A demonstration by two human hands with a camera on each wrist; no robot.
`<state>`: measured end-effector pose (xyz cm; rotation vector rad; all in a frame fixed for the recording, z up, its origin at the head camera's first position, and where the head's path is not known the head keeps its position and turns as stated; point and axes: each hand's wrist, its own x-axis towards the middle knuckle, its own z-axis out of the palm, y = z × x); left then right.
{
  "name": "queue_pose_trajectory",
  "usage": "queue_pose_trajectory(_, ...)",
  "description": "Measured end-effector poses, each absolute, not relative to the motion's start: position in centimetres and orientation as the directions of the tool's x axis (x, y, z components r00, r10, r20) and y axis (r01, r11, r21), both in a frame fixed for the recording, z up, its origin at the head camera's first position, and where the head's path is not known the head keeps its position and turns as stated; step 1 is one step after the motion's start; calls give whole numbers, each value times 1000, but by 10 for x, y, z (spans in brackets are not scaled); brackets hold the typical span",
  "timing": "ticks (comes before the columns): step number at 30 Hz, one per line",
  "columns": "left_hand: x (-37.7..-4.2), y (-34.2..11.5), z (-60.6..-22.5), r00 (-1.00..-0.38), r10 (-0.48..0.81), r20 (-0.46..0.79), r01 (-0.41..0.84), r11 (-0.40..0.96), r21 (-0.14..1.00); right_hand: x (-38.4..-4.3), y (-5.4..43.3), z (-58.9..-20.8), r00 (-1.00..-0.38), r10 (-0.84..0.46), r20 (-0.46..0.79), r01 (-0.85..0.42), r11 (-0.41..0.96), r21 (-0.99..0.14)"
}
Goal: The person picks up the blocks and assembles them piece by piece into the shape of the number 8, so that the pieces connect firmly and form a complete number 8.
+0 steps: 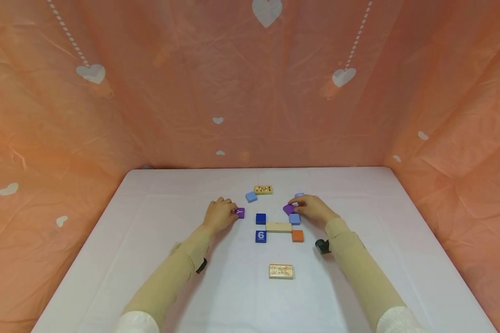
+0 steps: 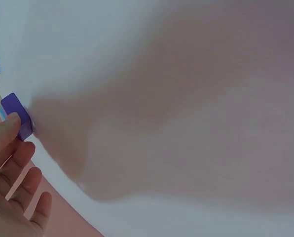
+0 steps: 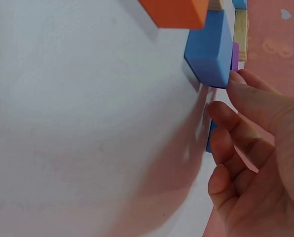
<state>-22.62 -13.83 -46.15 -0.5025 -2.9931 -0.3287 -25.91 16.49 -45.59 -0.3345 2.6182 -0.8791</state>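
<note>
My left hand [image 1: 220, 215] pinches a purple block marked Y [image 1: 240, 212] between thumb and fingers, left of the other blocks. In the left wrist view the thumb lies against that purple block [image 2: 18, 116]. My right hand [image 1: 314, 208] grips a second purple block [image 1: 289, 209], turned at an angle, just behind a light blue block [image 1: 294, 219]. Seen from the right wrist, most of this purple block [image 3: 235, 57] hides behind the light blue one [image 3: 211, 49]. Another light blue block [image 1: 299, 194] shows partly beyond the right fingers.
A pale wooden plank [image 1: 278, 227] lies between a dark blue block [image 1: 260, 218], a blue block marked 6 [image 1: 260, 236] and an orange block [image 1: 297, 236]. Behind are a light blue block [image 1: 251, 197] and a patterned tile [image 1: 263, 189]. Another tile [image 1: 281, 271] lies nearer.
</note>
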Motion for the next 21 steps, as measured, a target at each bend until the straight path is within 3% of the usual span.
queue_pose_trajectory(21,-247,-102,-459,-935,352,37,354,929,108,-260,168,-458,-905,-344,-250,-120,771,-625)
